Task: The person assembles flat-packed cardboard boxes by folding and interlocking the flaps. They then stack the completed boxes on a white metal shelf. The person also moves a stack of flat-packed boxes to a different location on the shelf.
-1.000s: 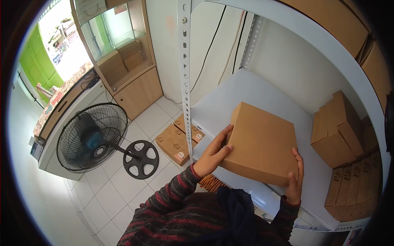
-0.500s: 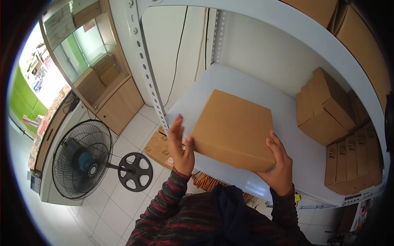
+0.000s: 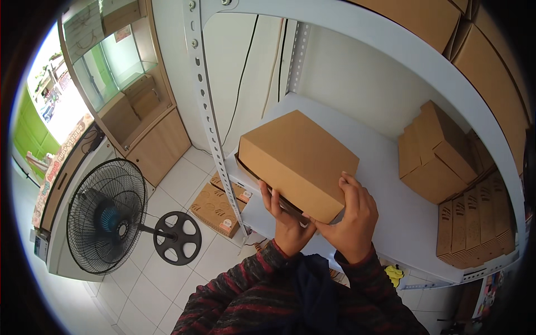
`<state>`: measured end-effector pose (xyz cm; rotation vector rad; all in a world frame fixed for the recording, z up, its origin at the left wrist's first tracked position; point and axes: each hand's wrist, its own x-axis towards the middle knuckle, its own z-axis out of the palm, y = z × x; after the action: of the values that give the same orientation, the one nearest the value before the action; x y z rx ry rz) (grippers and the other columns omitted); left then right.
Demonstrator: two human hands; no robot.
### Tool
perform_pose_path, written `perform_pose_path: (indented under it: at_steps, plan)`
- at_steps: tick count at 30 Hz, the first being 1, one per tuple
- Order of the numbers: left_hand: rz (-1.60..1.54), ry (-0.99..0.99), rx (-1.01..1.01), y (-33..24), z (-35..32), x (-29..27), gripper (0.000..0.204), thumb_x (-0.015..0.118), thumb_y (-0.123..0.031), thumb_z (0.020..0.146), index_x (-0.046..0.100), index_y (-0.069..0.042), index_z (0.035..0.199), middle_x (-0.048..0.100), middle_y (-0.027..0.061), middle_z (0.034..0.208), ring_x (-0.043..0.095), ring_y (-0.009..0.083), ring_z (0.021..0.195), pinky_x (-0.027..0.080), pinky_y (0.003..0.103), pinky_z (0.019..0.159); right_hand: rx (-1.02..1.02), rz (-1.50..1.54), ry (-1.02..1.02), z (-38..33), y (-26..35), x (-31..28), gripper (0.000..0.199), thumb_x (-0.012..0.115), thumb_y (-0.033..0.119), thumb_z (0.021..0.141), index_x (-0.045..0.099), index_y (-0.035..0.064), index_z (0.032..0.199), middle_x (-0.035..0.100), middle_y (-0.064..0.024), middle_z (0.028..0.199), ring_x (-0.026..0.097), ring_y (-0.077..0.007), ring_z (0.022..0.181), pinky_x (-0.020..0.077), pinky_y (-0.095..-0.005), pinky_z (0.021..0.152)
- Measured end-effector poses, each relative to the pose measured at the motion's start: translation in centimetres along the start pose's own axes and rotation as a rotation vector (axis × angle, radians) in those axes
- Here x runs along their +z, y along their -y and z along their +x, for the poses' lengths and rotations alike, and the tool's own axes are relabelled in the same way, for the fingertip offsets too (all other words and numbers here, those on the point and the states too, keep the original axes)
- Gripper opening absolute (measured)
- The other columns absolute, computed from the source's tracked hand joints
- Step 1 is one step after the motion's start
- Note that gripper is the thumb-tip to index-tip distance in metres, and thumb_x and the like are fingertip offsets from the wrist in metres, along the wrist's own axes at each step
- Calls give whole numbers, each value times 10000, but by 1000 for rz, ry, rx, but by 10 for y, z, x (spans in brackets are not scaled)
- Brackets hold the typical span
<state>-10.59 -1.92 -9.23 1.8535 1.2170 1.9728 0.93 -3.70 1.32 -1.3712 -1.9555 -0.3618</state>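
A plain brown cardboard box (image 3: 296, 159) is tilted over the grey shelf (image 3: 385, 206), its near side facing down toward me. Against that near side lies my left hand (image 3: 286, 226), with fingers at the lower edge and thumb close to the other thumb. My right hand (image 3: 354, 218) grips the near right corner, its fingers on the right side and its thumb at the front edge. A dark gap runs along the box's lower left edge. The underside is hidden.
Cardboard boxes (image 3: 432, 159) and a row of flat folded cartons (image 3: 474, 223) stand on the shelf's right. More boxes (image 3: 413, 19) sit overhead. A perforated metal post (image 3: 209, 111) rises at left, beyond it a standing fan (image 3: 109, 220) and a printed carton (image 3: 218, 206) on the floor.
The box has turned and tilted, with its near side lifted into view. My left hand has moved right, from the box's left side to its near side, close to my right hand.
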Motion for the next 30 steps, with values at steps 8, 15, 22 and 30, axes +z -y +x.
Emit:
perform_pose_path:
  at_steps: [8,15,22,30]
  plan:
    - [-14,22,-6,15,-2,-3,1171,815,-190,642,-13,-10,1450,-51,323,1487,10,490,1401,151,562,1113,-17,-44,71,-8,1,7,698,821,349,612,529,-23,1126,559,-186,1207,594,-317,910,430,-408,745]
    - [-252,89,76,39,18,-37,1031,703,-56,719,-13,-29,1459,17,238,1518,93,391,1422,201,525,1114,-5,-51,59,-19,-11,5,714,816,360,626,523,-16,1158,520,-199,1267,576,-322,975,406,-432,804]
    - [142,182,-222,66,67,-59,720,619,-95,832,210,40,1409,417,247,1348,422,381,1247,224,540,1085,-15,-67,165,-27,-19,-2,790,809,432,616,513,-1,1207,499,-188,1304,525,-322,1067,389,-444,854]
    - [142,248,-234,37,41,-72,425,668,-123,829,506,-26,1210,629,107,1021,592,285,1017,158,591,1088,-107,8,231,4,25,0,842,784,394,642,451,36,1328,381,-203,1408,384,-371,1270,298,-527,1036]
